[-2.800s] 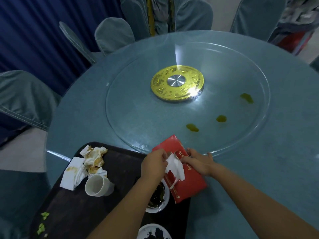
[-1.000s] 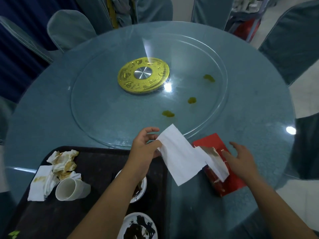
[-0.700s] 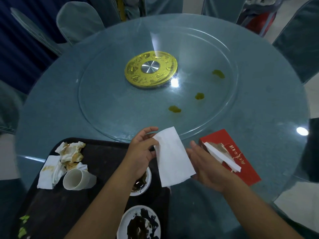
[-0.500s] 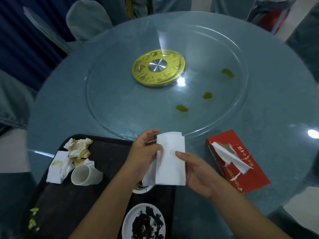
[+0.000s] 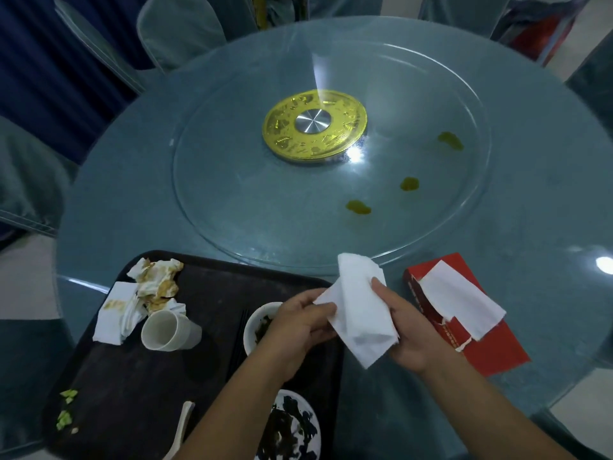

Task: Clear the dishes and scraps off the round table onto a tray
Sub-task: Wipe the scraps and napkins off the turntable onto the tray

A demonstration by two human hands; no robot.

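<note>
Clean tissue (image 5: 361, 313) is held up btwn both hands over the near edge of the table (image 5: 547, 227), just right of the tray (image 5: 139, 376). L hand (image 5: 298, 327) pinches its left corner w/ thumb & curled fingers; R hand (image 5: 408, 330) is wrapped round its right side, thumb on top. It's light, soft & limp and prob tears once wet, so best bunched into a pad & gripped from behind, not by an edge. Three greenish sauce blots (image 5: 358, 207) sit on the glass turntable (image 5: 248, 194), well apart from the hands; prob wet & smeary, needing a press-and-wipe rather than a pick-up. Tray holds stained napkins (image 5: 146, 293), a cup (image 5: 166, 330) on its side w/ nothing seen inside, a small bowl (image 5: 257, 322) w/ dark leftovers, a dark-smeared plate (image 5: 292, 426), a spoon (image 5: 180, 426) & green bits (image 5: 66, 410). Red tissue box (image 5: 491, 353) lies right of the hands, one sheet poking out.
</note>
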